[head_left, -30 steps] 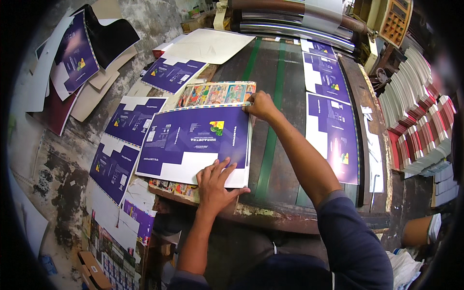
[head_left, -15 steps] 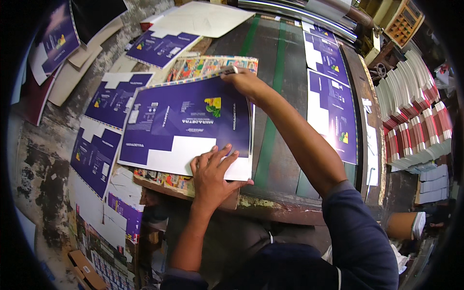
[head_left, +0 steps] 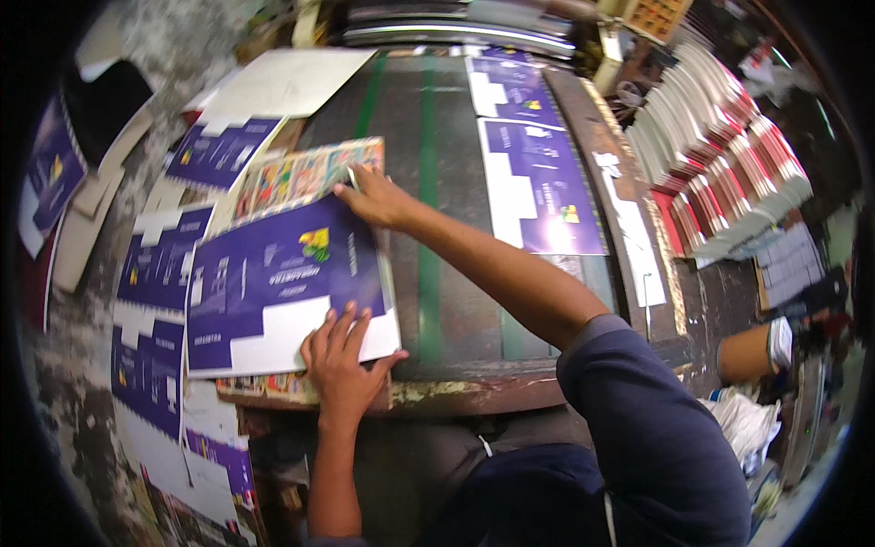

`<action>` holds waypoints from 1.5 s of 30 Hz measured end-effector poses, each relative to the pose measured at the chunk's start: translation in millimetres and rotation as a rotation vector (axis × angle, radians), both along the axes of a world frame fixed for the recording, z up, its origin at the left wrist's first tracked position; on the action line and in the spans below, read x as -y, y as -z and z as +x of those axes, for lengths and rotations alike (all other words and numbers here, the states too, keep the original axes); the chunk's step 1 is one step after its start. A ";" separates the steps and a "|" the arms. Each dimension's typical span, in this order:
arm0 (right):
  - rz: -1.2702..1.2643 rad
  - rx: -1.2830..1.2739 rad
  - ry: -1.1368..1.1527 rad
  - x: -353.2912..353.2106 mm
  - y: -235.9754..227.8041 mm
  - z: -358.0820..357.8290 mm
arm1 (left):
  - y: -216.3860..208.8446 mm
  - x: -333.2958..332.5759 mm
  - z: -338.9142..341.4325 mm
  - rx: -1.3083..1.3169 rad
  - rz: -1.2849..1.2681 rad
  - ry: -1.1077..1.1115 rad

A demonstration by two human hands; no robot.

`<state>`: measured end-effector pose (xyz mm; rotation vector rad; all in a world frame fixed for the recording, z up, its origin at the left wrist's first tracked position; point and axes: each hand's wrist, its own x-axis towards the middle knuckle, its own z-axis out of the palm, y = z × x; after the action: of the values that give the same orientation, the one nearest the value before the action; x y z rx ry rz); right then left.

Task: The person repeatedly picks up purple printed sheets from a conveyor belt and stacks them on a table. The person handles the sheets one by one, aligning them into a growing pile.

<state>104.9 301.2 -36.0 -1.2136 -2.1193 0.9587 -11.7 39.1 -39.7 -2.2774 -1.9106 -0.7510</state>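
Note:
A large purple-and-white printed sheet lies over a board covered in colourful comic-like pictures. My left hand rests on its near white edge, fingers spread and the thumb out to the right. At the far right corner, my right hand is closed, and a small pale piece shows at its fingertips. Whether that is a tool or the sheet's curled edge, I cannot make out. Several similar printed sheets lie to the left, and others lie flat on the dark belt at the right.
The dark belt with green stripes runs toward metal rollers at the back. A big white sheet lies at the far left. Tall stacks of red-and-white printed stock and a brown roll stand on the right.
The view has swung, so the scene sits further left. More of the comic-covered board shows beyond the sheet's far edge. Both hands stay at the same parts of the sheet.

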 end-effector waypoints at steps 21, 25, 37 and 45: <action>-0.265 -0.273 0.261 164.2 88.8 303.4 | -25.4 -4.6 -11.5 1.473 0.177 -0.326; -0.723 -0.671 0.067 229.5 51.0 273.9 | -20.7 11.1 45.9 0.731 -0.008 -0.218; -1.124 -1.189 0.266 317.2 91.7 268.0 | -8.7 48.7 74.6 0.096 0.002 0.356; -1.286 -1.080 0.338 232.8 80.1 230.1 | -22.6 42.8 107.4 0.106 -0.062 0.299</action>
<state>335.0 68.4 -116.1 -1.0058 -0.3184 2.2116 95.7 -3.7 -17.1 -2.6495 -1.6724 -0.8701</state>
